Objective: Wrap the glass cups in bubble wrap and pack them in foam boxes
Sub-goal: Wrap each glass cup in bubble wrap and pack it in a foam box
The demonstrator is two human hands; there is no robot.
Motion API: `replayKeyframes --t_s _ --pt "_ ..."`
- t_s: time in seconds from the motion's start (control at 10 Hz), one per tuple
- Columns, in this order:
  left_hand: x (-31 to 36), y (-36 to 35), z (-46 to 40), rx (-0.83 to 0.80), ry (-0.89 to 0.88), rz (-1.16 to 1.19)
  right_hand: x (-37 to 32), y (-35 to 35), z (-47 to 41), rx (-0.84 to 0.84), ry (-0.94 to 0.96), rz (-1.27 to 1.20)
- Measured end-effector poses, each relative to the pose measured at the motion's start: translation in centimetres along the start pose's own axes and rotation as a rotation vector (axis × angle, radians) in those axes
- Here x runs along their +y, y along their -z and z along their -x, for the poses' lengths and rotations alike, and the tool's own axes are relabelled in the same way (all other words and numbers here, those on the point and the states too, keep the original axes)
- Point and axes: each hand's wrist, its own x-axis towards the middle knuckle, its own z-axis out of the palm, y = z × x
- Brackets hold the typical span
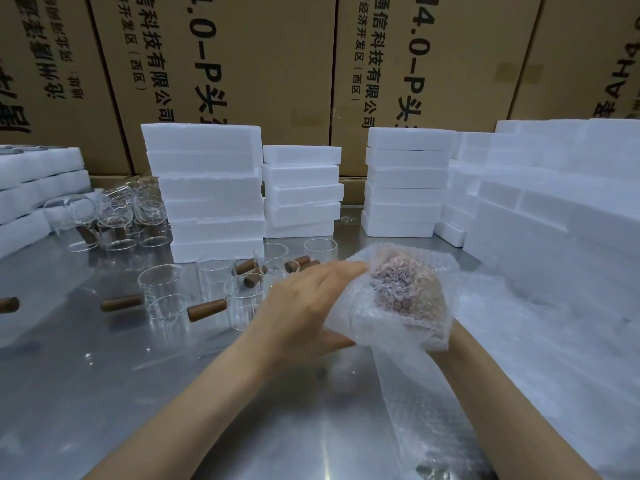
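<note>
Steel table (104, 393) before foam boxes (211, 192), left hand (304, 306) flat against bubble wrap (398, 327), right hand (408, 292) wrapped inside, grip unclear

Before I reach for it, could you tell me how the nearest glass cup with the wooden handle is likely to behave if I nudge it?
The nearest glass cup looks thin-walled, so probably fragile. Its wooden handle sticks out sideways, so a push there would likely spin it rather than tip it. On the smooth metal table it may slide easily into neighbouring cups.
</note>
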Motion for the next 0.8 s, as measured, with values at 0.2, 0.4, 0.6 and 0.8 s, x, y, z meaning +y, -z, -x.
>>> replayKeyframes --t_s 0.2,0.4,0.6,0.8 --pt "0.2 -0.2 -0.1 0.08 0.432 0.356 -1.6 -0.2 -0.1 -0.088 0.101 0.092" --pt "-1.1 -0.2 -0.3 0.315 0.916 0.755 -1.9 -0.4 0.0 0.077 0.683 0.396" --pt "-1.4 -0.1 -0.5 0.311 1.1 1.326 -2.1 -0.1 -0.8 0.264 0.583 0.137" --pt "-1.6 -0.8 0.0 0.13 1.03 1.423 -0.6 -0.2 -1.4 -0.158 0.102 0.137"
